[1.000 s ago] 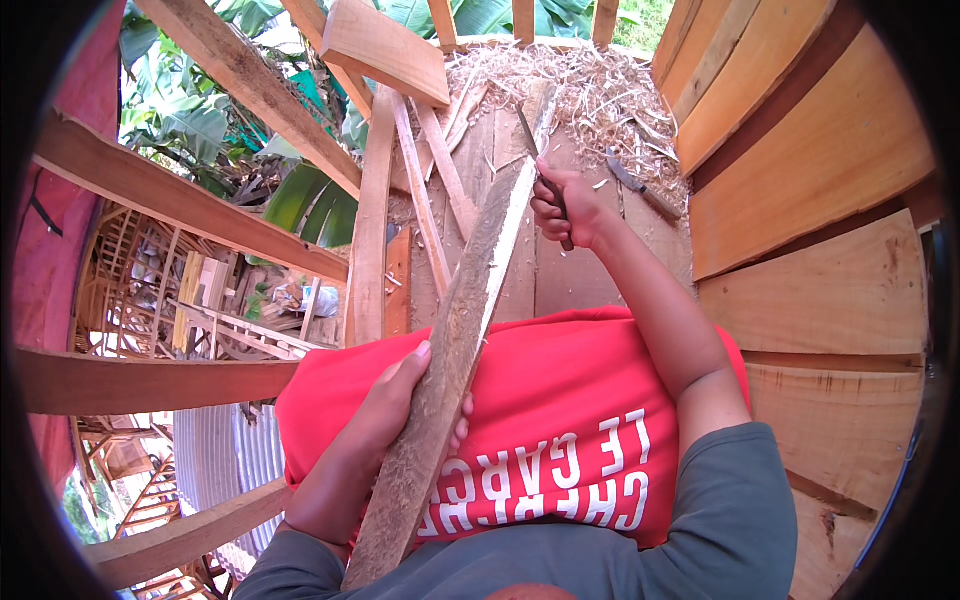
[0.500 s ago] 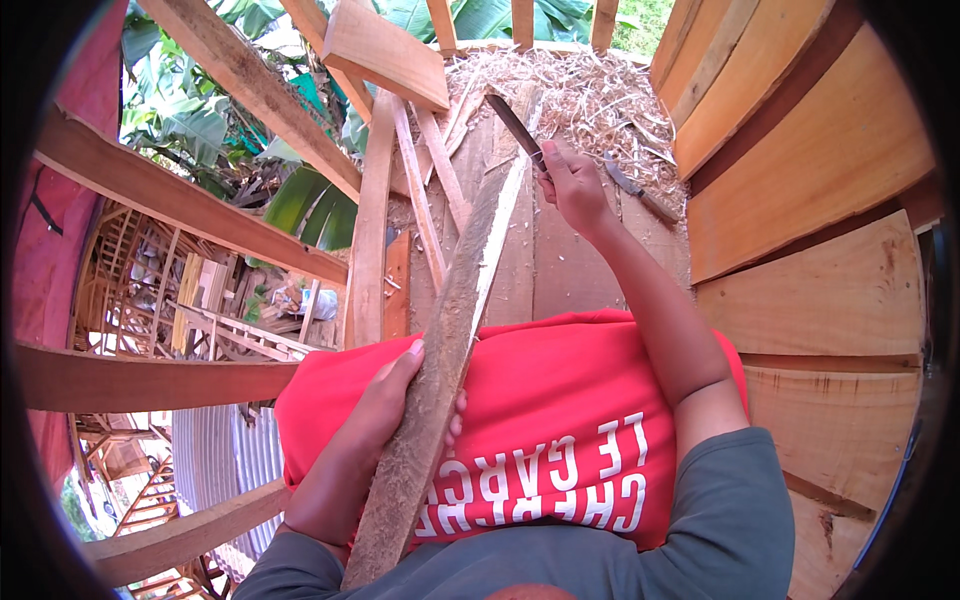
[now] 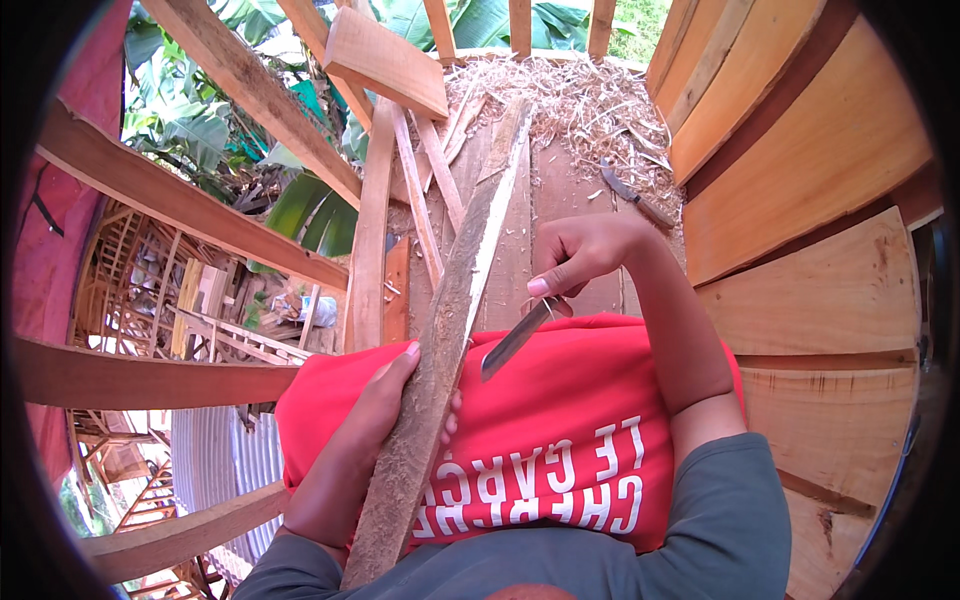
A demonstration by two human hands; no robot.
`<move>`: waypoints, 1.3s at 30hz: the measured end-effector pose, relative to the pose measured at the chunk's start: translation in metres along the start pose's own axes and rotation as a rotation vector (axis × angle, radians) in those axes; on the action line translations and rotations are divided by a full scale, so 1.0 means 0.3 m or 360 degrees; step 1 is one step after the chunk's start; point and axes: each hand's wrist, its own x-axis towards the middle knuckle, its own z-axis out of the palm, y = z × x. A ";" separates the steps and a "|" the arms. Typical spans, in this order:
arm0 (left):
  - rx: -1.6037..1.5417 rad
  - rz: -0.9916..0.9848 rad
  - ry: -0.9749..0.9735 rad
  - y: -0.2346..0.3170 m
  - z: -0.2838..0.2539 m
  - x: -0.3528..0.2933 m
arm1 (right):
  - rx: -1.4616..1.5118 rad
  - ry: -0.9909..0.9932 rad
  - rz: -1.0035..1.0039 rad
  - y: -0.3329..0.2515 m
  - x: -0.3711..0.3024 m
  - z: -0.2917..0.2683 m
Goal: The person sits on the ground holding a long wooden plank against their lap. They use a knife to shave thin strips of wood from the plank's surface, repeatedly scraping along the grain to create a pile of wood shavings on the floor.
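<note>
A long, rough wooden batten [image 3: 442,310] slants away from my body across my lap, its far end near the wood shavings. A pale, freshly cut strip runs along its right edge. My left hand [image 3: 392,385] is wrapped round the batten's near half, thumb on the left side and fingertips showing on the right. To the right of the batten, my right hand [image 3: 580,258] grips the handle of a knife [image 3: 516,342]. The blade points down and left toward me, over the red cloth [image 3: 590,375] on my lap, apart from the batten.
Another knife with a curved blade [image 3: 640,195] lies on the plank floor [image 3: 575,190] beside a heap of shavings [image 3: 590,100]. Wooden boards [image 3: 810,170] line the right side. Several beams [image 3: 190,205] stand at the left, and a thick wood block [image 3: 388,62] rests on sticks ahead.
My right hand has drawn the knife back toward me from the batten's far end. Its blade, which pointed away, now points down toward my lap. My left hand keeps its hold.
</note>
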 end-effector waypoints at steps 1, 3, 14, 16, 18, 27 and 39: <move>-0.0006 -0.0004 -0.0006 0.001 0.003 -0.001 | -0.0002 -0.0065 0.0025 0.010 -0.014 -0.022; -0.0019 -0.0013 -0.0016 0.004 0.009 -0.006 | 0.0049 0.0408 -0.0003 0.059 -0.052 -0.054; -0.0023 -0.0001 -0.0007 0.002 0.004 -0.001 | 0.0322 0.2494 0.0109 0.100 -0.167 -0.148; -0.0028 -0.0002 -0.0002 0.003 0.003 -0.003 | 0.0137 0.2296 0.0147 0.085 -0.130 -0.113; -0.0030 0.0010 0.0003 0.006 0.011 -0.008 | -0.0185 0.2105 0.0086 0.095 -0.077 -0.094; -0.0271 0.0034 0.0003 0.036 -0.005 -0.032 | -0.0612 0.1372 -0.0076 0.138 0.151 0.052; -0.0231 0.0068 -0.0059 0.022 -0.072 -0.007 | -0.1127 0.1279 0.0013 -0.026 0.225 0.310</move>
